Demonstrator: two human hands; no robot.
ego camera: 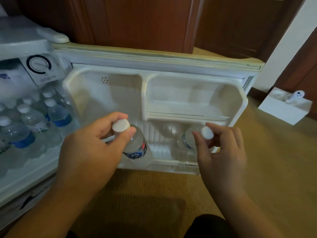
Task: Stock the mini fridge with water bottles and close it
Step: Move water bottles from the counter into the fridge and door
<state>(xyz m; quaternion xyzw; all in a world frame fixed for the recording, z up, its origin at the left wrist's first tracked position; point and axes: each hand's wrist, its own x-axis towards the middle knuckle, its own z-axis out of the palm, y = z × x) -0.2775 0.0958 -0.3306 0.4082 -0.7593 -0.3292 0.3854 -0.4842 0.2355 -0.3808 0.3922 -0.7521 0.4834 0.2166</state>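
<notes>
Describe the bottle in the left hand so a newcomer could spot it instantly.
Find the open fridge door and its bottom rack. Two bottles sit there, each gripped at its white cap. The left hand holds the bottle whose blue label carries a red patch; the other bottle has none.

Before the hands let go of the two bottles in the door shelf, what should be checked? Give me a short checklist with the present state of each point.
1. Left hand has a grip on the left bottle near its cap: ok.
2. Right hand has a grip on the right bottle at its cap: ok.
3. Both bottles are inside the lower door shelf: ok.
4. Bottle bases rest on the shelf floor: cannot tell.
5. Left bottle stands upright: not ok, it leans.
6. Fridge door open wide enough to work: ok.
</notes>
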